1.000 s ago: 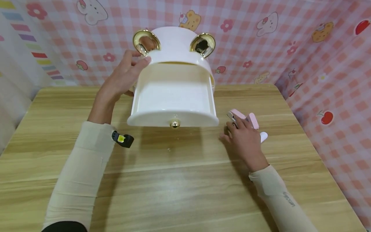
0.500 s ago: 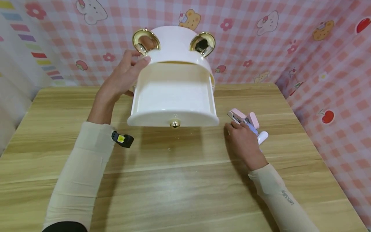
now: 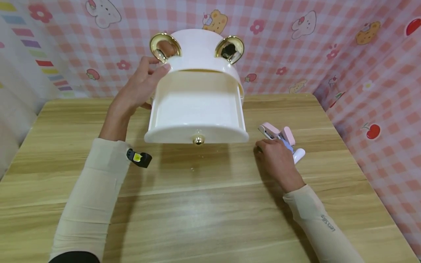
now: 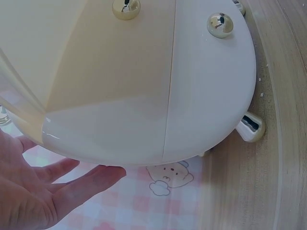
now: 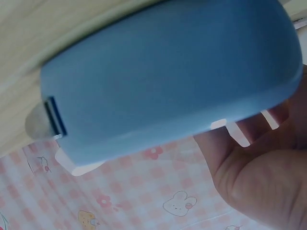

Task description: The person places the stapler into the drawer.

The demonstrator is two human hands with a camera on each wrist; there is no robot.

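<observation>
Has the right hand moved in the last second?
Yes, slightly. The right hand has drawn back from the pink stapler, toward the table's near edge, uncovering a blue stapler that its fingers grip.

White round plastic drawer box with gold ear-shaped rings (image 3: 197, 84) at the back middle of my wooden bench (image 3: 204, 204), its drawer (image 3: 196, 117) pulled out toward me, my left grip (image 3: 139, 87) against its left side, pink stapler (image 3: 277, 134) right of the drawer, blue-and-white stapler (image 3: 294, 151) just before it, under my right grip (image 3: 277, 160).
</observation>
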